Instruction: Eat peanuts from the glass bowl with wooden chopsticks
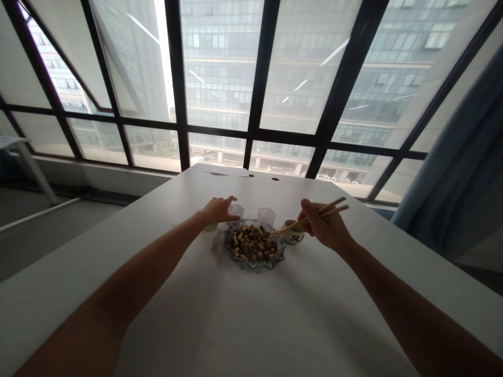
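My right hand (324, 224) is closed around a pair of wooden chopsticks (291, 226). Their tips reach down into the peanuts and darker seeds (253, 242) heaped in a scalloped glass dish (255, 267). Past the dish's far left rim, my left hand (217, 209) has its thumb and index finger spread around a clear cup (236, 210). The thumb overlaps the cup's front; whether it presses on the cup I cannot tell. Another clear cup (266, 215) stands behind the dish. Beside its right rim is a cream pot with a dark character (294, 234), partly behind the chopsticks.
A second cream-coloured vessel (211, 227) shows only in part under my left hand. White sheets of paper (220, 170) lie at the far end of the white table (251, 319), near dark round holes (275, 179). Tall windows rise beyond; a blue curtain (459, 157) hangs at right.
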The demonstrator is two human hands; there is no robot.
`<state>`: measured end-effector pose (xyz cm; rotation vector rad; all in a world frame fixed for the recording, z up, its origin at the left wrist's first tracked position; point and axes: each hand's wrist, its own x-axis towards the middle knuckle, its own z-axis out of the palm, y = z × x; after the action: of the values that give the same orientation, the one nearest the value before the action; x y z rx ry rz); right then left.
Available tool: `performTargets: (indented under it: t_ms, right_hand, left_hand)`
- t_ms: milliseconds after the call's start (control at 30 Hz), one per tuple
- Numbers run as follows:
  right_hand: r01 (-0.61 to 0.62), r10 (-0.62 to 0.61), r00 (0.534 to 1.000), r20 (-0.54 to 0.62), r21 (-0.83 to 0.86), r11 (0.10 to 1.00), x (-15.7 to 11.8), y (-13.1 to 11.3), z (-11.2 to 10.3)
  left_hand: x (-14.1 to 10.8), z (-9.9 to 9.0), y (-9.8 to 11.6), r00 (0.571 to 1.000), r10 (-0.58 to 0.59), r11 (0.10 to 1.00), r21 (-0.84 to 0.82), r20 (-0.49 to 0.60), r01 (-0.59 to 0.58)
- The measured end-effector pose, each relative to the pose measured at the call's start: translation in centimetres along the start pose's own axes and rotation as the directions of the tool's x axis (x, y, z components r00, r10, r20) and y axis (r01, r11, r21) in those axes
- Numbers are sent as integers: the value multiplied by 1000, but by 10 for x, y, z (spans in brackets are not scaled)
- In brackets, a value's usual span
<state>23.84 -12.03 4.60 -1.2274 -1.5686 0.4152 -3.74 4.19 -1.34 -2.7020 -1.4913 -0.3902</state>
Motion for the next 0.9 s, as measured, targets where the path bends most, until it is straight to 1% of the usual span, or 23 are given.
performTargets:
  t_ms: [67, 133, 200, 267, 367, 433, 500, 567, 633, 700, 733, 800, 900]
  right_hand:
    - [16, -14, 999, 43, -61, 998, 0, 6, 2]
    - [34, -28, 995, 92, -70, 997, -2, 14, 7]
    - [27, -22, 991, 132, -29, 999, -6, 23, 16]
    - [9, -14, 987, 162, 32, 999, -9, 30, 24]
    - [2, -22, 984, 174, 116, 993, -10, 32, 28]
    - [-10, -14, 988, 151, 157, 988, -9, 28, 26]
    - [-33, 10, 993, 119, 195, 980, -7, 23, 20]
    - [-70, 40, 990, 136, 225, 972, -7, 17, 15]
    - [-126, 71, 970, 230, 235, 964, -9, 12, 13]
    - [-175, 94, 937, 337, 216, 961, -12, 10, 16]
    - [-184, 99, 923, 372, 201, 962, -14, 9, 18]
    - [-167, 86, 911, 404, 168, 971, -16, 11, 24]
    - [-80, 34, 921, 388, 102, 992, -18, 15, 29]
  left_hand:
    - [-1, -1, -3, 999, 33, 999, -19, 8, -33]
    - [-6, -1, -9, 998, 54, 998, -34, -27, -55]
    - [-16, 0, -17, 993, 43, 998, -48, -110, -49]
    - [-29, 5, -27, 978, -2, 997, -79, -211, -15]
    - [-48, 20, -41, 928, -109, 981, -187, -355, 44]
    - [-57, 31, -46, 874, -210, 948, -311, -438, 71]
    - [-62, 41, -48, 833, -283, 904, -423, -476, 66]
    - [-63, 48, -47, 820, -321, 862, -505, -475, 45]
    - [-62, 51, -47, 824, -339, 830, -557, -454, 34]
    - [-60, 52, -47, 831, -357, 810, -584, -426, 49]
    - [-60, 52, -47, 835, -366, 804, -591, -412, 61]
    - [-59, 52, -48, 839, -379, 796, -599, -389, 82]
    - [-60, 50, -48, 852, -378, 786, -613, -363, 87]
